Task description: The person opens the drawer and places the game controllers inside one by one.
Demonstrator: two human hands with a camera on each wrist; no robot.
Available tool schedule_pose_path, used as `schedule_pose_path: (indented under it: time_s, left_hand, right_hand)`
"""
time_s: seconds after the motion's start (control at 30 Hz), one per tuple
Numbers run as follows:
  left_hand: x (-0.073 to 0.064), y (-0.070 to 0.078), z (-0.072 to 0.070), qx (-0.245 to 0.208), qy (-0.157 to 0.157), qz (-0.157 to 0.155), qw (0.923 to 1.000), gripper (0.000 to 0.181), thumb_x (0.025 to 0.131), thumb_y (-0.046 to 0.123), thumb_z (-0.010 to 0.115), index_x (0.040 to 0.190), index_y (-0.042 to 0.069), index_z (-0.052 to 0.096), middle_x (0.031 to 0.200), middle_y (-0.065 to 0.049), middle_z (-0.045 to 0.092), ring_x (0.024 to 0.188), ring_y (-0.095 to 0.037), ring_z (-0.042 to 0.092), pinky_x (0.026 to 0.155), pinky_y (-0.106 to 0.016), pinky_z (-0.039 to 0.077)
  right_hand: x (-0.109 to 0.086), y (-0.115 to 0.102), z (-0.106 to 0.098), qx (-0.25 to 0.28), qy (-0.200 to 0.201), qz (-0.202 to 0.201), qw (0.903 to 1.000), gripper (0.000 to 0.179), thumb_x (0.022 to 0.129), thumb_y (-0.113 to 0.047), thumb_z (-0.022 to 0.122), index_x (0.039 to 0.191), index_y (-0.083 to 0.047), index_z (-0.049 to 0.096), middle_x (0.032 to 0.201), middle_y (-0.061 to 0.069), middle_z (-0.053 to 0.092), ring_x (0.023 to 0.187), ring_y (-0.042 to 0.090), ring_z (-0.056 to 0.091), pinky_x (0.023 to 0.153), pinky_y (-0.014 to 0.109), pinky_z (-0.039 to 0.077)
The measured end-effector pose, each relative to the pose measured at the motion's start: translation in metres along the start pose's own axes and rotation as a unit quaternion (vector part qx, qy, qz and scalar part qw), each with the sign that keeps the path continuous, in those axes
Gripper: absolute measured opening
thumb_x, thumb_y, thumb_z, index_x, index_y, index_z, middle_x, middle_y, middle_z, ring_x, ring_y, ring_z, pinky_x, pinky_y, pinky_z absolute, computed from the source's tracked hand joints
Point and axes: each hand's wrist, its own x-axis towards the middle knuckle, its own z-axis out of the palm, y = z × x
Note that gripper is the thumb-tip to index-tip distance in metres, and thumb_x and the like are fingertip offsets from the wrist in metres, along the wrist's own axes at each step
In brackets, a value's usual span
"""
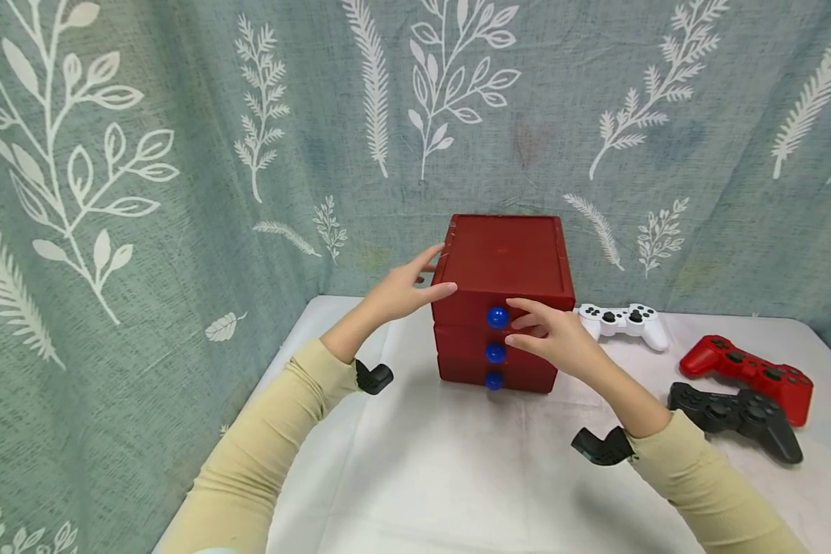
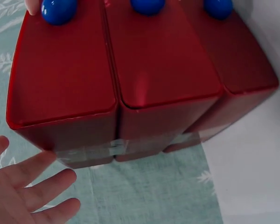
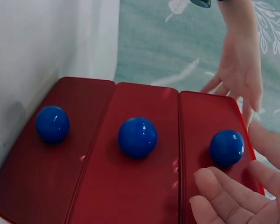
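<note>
A small red cabinet with three stacked drawers (image 1: 505, 254) stands on the white-covered table. Each drawer front carries a round blue knob: the top knob (image 1: 498, 317), the middle knob (image 1: 495, 352) and the bottom knob (image 1: 495, 380). At the cabinet's upper left side is my left hand (image 1: 405, 292), fingers spread; in the left wrist view its fingers (image 2: 51, 186) lie beside the side wall, one fingertip at the edge. My right hand (image 1: 554, 335) is just right of the top knob, fingers loosely bent and parted; the right wrist view shows them close to that knob (image 3: 227, 148), not gripping it.
Right of the cabinet lie a white game controller (image 1: 623, 323), a red controller (image 1: 748, 373) and a black controller (image 1: 734, 415). A green-grey curtain (image 1: 457, 138) with white leaf patterns hangs behind and to the left. Clear tape (image 2: 116, 147) runs along the cabinet's side.
</note>
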Motion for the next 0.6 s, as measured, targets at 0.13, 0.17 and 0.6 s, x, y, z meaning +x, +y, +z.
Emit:
schedule_pose_path:
  time_s: [0.13,0.17,0.6]
  left_hand:
    - [0.005,0.002,0.0,-0.015,-0.01,-0.012,0.9998,0.077,0.085,0.055,0.053,0.148,0.031,0.014,0.142,-0.008,0.038,0.125,-0.033,0.042,0.094,-0.05,0.039]
    - [0.007,0.002,0.001,-0.014,-0.011,-0.014,0.9997,0.077,0.085,0.055,0.053,0.148,0.031,0.014,0.142,-0.008,0.038,0.125,-0.033,0.042,0.094,-0.049,0.039]
    - [0.018,0.005,0.003,-0.003,-0.004,-0.02,0.9998,0.083,0.081,0.054,0.06,0.147,0.03,0.016,0.147,-0.003,0.033,0.128,-0.024,0.04,0.094,-0.047,0.041]
  right_hand:
    - [0.004,0.0,0.005,0.001,-0.006,0.005,1.0,0.055,0.084,-0.023,0.067,0.132,-0.007,0.048,0.103,0.015,0.066,0.084,0.024,0.066,0.073,0.037,0.052]
    - [0.005,0.0,0.006,-0.002,-0.006,0.005,1.0,0.054,0.084,-0.023,0.067,0.132,-0.007,0.049,0.102,0.014,0.067,0.084,0.023,0.066,0.073,0.037,0.052]
    - [0.019,-0.003,0.017,-0.028,0.009,-0.018,0.9994,0.043,0.084,-0.017,0.067,0.124,-0.006,0.056,0.077,0.006,0.068,0.074,0.02,0.066,0.063,0.029,0.052]
